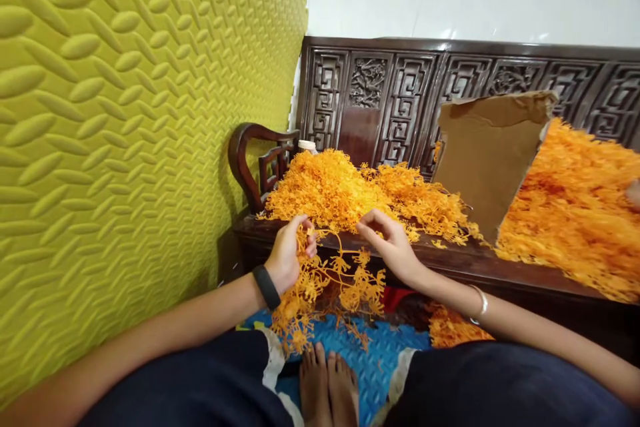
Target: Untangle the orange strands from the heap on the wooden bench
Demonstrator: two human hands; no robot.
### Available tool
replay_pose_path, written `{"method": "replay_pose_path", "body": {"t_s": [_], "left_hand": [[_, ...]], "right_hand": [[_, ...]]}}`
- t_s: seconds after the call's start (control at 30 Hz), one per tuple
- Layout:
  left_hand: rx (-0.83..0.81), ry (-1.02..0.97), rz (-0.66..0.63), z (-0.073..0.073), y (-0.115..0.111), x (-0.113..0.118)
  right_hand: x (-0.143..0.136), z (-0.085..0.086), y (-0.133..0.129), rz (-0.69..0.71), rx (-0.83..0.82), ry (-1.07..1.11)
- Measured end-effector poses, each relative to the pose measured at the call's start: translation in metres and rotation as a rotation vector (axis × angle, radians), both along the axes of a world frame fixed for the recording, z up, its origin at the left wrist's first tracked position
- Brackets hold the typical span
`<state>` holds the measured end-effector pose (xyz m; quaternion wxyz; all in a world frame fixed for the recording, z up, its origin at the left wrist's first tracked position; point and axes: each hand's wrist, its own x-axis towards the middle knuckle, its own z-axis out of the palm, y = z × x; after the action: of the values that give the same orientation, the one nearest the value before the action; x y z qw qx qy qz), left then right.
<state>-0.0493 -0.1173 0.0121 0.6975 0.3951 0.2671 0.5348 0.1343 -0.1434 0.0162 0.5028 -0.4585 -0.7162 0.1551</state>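
My left hand (pixel 293 250), with a dark band at its wrist, is closed around a bunch of orange plastic flower sprigs (pixel 350 280). Their thin branching stems hang down over my feet. To the right, my right hand (pixel 393 240) has its thumb and fingertips pinched together in front of the heap; what lies between them, if anything, is too small to make out. A large pile of orange flower pieces (pixel 325 187) rests on the dark wooden bench (pixel 280 233) just beyond both hands.
A cardboard sheet (pixel 485 160) stands upright on the bench, separating another orange pile (pixel 575 213). Another person's hand (pixel 634 193) shows at the right edge. A yellow foam mat (pixel 125 113) rises at left. Below are more orange pieces (pixel 453 327) and a blue mat (pixel 390 343).
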Motion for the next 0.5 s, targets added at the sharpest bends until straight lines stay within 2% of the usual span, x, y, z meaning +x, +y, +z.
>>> {"method": "replay_pose_path", "body": {"t_s": [0.07, 0.2, 0.3, 0.37, 0.5], "left_hand": [[0.004, -0.01, -0.006, 0.0, 0.001, -0.001], [0.025, -0.002, -0.037, -0.004, 0.006, -0.001], [-0.003, 0.078, -0.148, -0.006, 0.007, 0.0], [0.021, 0.201, -0.229, -0.007, 0.005, 0.001], [0.205, 0.557, -0.435, -0.012, -0.003, 0.01]], "right_hand": [[0.011, -0.001, -0.003, 0.029, -0.065, -0.12], [0.028, -0.011, -0.001, 0.194, -0.32, -0.28], [0.031, -0.015, -0.004, 0.222, -0.273, -0.317], [0.029, -0.013, -0.008, 0.226, -0.205, -0.306], [0.021, -0.008, -0.016, 0.25, -0.168, -0.221]]}}
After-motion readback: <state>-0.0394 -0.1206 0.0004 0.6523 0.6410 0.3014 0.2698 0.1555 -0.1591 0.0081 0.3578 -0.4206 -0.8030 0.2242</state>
